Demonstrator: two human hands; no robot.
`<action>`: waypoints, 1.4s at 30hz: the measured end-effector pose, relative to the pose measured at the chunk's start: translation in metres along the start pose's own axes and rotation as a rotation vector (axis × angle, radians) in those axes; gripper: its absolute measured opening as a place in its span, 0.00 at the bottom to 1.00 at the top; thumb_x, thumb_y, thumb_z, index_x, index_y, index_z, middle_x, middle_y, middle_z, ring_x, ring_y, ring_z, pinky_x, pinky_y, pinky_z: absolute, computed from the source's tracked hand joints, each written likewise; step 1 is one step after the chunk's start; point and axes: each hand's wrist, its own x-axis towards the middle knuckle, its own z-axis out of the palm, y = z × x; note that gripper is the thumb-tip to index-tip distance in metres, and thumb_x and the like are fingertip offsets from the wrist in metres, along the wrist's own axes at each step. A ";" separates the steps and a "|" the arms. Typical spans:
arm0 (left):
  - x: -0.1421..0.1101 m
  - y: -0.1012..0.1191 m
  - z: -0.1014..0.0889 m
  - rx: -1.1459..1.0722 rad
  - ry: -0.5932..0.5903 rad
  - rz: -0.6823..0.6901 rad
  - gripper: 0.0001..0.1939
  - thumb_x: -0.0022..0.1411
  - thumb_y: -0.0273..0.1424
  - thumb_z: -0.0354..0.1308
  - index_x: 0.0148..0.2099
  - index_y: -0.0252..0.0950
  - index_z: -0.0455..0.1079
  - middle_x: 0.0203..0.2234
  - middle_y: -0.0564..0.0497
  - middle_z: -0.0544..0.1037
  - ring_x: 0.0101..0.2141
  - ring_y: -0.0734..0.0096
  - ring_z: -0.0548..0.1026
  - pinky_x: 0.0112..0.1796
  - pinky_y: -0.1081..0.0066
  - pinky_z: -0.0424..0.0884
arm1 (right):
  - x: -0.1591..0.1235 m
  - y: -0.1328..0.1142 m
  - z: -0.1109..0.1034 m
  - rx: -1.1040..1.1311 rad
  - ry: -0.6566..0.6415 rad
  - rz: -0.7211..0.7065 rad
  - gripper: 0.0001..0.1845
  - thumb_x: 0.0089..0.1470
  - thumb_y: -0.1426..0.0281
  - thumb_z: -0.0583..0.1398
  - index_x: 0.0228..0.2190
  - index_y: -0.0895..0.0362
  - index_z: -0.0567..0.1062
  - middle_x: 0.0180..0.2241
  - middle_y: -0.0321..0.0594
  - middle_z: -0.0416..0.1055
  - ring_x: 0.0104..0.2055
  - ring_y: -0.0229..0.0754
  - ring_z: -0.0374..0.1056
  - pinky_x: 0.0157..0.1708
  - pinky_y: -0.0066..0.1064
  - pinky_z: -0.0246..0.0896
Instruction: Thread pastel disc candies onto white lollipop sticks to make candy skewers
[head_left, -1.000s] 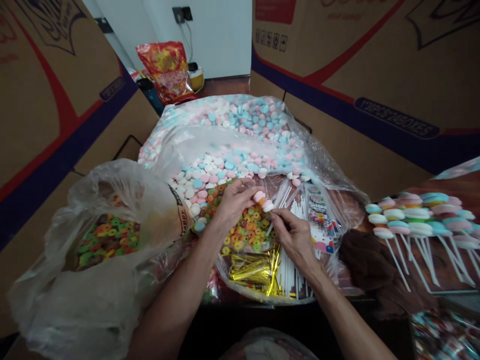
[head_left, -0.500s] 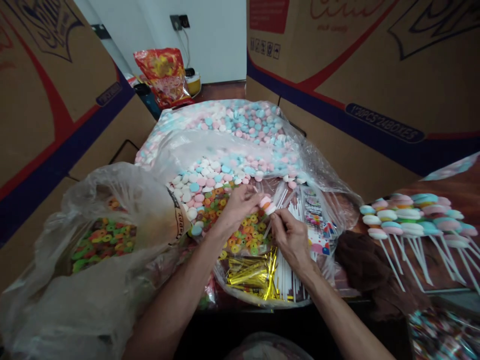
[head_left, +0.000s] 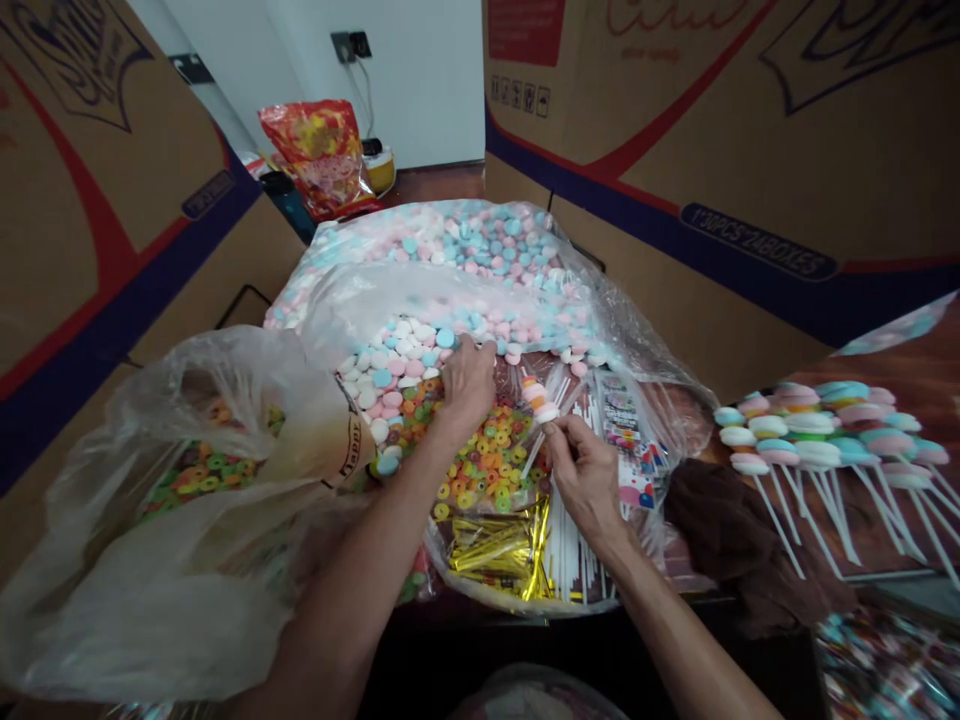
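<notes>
My right hand [head_left: 589, 470] is closed in a pinch on a candy skewer [head_left: 538, 398], just under its sweets. Pink and white marshmallow discs and orange gummy rings are threaded on it, and its white stick tip shows at the top. My left hand [head_left: 470, 380] reaches to the near edge of a heap of pastel marshmallow discs [head_left: 405, 340]; its fingertips point away and are hidden. Below the hands lie loose gummy rings [head_left: 495, 450], gold twist ties [head_left: 491, 545] and white sticks [head_left: 574, 550].
Finished marshmallow skewers [head_left: 817, 430] lie in a group at the right, beside a dark brown cloth [head_left: 712, 510]. A plastic bag of gummy rings [head_left: 225, 440] sits at the left. Large cardboard boxes [head_left: 675, 130] flank the table, and a red snack bag [head_left: 319, 155] stands behind.
My left hand has let go of the skewer's top and moved left and away to the marshmallow heap. My right hand still holds the skewer in nearly the same place.
</notes>
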 end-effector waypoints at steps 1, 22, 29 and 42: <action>-0.003 -0.001 0.000 0.010 0.000 0.029 0.19 0.65 0.24 0.44 0.50 0.37 0.73 0.43 0.39 0.68 0.40 0.53 0.72 0.36 0.62 0.64 | 0.000 0.000 0.000 0.002 0.004 -0.005 0.14 0.62 0.64 0.55 0.25 0.55 0.68 0.18 0.28 0.59 0.20 0.33 0.54 0.22 0.26 0.49; -0.002 -0.029 0.011 -0.673 0.118 0.054 0.05 0.58 0.31 0.57 0.32 0.36 0.70 0.25 0.53 0.74 0.28 0.70 0.71 0.31 0.72 0.64 | 0.000 0.002 -0.001 -0.002 0.027 0.013 0.12 0.61 0.65 0.56 0.27 0.56 0.71 0.18 0.28 0.58 0.20 0.33 0.54 0.21 0.25 0.49; 0.001 -0.027 0.006 -0.687 0.069 0.096 0.12 0.57 0.26 0.56 0.46 0.35 0.69 0.34 0.50 0.76 0.34 0.69 0.73 0.36 0.71 0.68 | 0.001 -0.001 -0.002 -0.014 0.039 0.013 0.11 0.61 0.65 0.56 0.28 0.56 0.71 0.18 0.29 0.60 0.19 0.33 0.56 0.21 0.24 0.49; 0.005 -0.005 0.015 -0.171 -0.171 0.264 0.15 0.62 0.22 0.48 0.43 0.36 0.76 0.39 0.43 0.71 0.42 0.60 0.72 0.43 0.65 0.67 | 0.002 0.005 -0.001 -0.077 0.053 -0.023 0.13 0.61 0.64 0.56 0.28 0.58 0.73 0.19 0.30 0.61 0.20 0.33 0.55 0.23 0.25 0.49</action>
